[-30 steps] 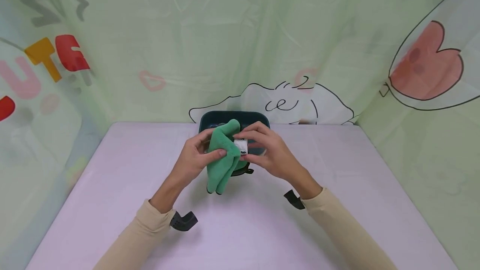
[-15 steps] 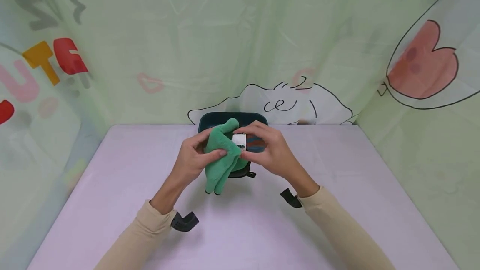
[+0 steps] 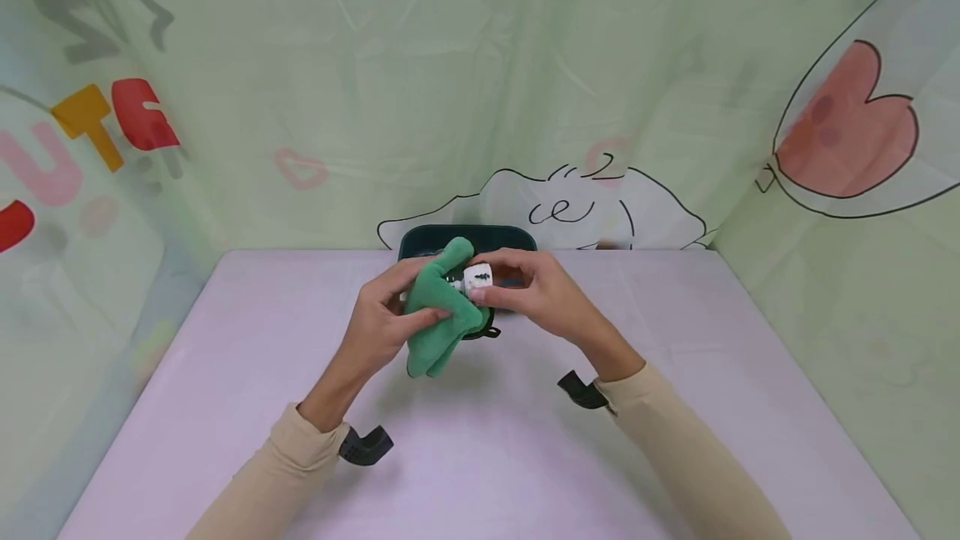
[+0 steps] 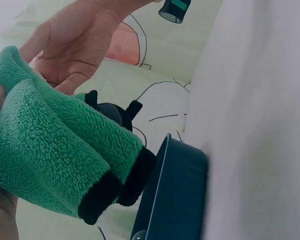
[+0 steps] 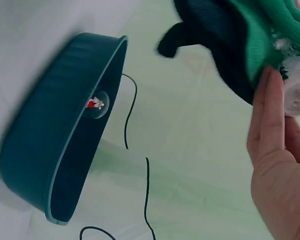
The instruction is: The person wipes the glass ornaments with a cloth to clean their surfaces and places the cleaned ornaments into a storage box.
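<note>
In the head view my left hand [image 3: 384,307] holds a folded green plush cloth [image 3: 438,319], thumb on its front and fingers behind. The cloth has black edging and, on its far side, a dark patch with a black loop [image 5: 169,47]. My right hand [image 3: 551,294] pinches a small snow globe [image 3: 477,276] by its white base, which carries a dark green tree and a bit of red. Its clear part [image 5: 281,44] sits against the cloth and is partly hidden by it. Both hands are raised above the table, in front of a dark teal bin [image 3: 468,235].
The teal bin stands at the table's back edge, close to the patterned curtain [image 3: 337,107]. Inside it lies another clear globe [image 5: 95,104] with a red and white figure. Black camera mounts [image 3: 365,445] stick out from both wrists over the pale table [image 3: 480,457].
My right fingers have turned the globe's base, so its tree print now faces up, and its clear part shows beside the cloth. The cloth's lower end has risen a little.
</note>
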Tool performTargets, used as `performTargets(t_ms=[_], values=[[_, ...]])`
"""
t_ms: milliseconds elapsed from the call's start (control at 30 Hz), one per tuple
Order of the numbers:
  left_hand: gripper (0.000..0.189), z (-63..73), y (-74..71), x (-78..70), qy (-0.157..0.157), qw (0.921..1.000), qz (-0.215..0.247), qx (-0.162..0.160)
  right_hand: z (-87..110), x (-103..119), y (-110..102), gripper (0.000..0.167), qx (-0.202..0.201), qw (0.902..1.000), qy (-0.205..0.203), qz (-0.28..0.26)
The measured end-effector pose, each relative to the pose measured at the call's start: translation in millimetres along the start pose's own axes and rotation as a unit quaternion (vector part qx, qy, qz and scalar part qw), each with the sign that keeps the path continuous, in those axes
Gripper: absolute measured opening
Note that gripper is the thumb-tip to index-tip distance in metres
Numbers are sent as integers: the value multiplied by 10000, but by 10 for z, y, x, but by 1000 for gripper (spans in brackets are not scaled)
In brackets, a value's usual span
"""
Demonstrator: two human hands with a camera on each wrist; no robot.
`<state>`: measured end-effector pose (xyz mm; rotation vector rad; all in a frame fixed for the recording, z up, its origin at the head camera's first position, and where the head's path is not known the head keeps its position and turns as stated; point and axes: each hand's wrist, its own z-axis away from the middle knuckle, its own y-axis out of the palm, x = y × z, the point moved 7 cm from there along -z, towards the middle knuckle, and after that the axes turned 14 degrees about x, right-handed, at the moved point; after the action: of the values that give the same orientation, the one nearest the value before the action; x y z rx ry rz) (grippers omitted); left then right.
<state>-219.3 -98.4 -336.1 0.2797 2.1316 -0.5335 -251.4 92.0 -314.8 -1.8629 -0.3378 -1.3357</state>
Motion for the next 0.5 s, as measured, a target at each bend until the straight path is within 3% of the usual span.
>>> performTargets(t_ms=[133,200,367,500], values=[[55,7,8,4,100,9999,94,-4,-13,-64,-6,30,123,9979,585,-268],[54,8,11,6,115,9998,155,-4,-16,-81,-1,30,181,9967,677,-418],[52,5,-16,7,32,9999,144,-71,-20,-39,27,32,200,9990,172,-372],[51,6,-52,22,-203,9994,215,-180,-10,48,56,35,36,9994,-349,-1]])
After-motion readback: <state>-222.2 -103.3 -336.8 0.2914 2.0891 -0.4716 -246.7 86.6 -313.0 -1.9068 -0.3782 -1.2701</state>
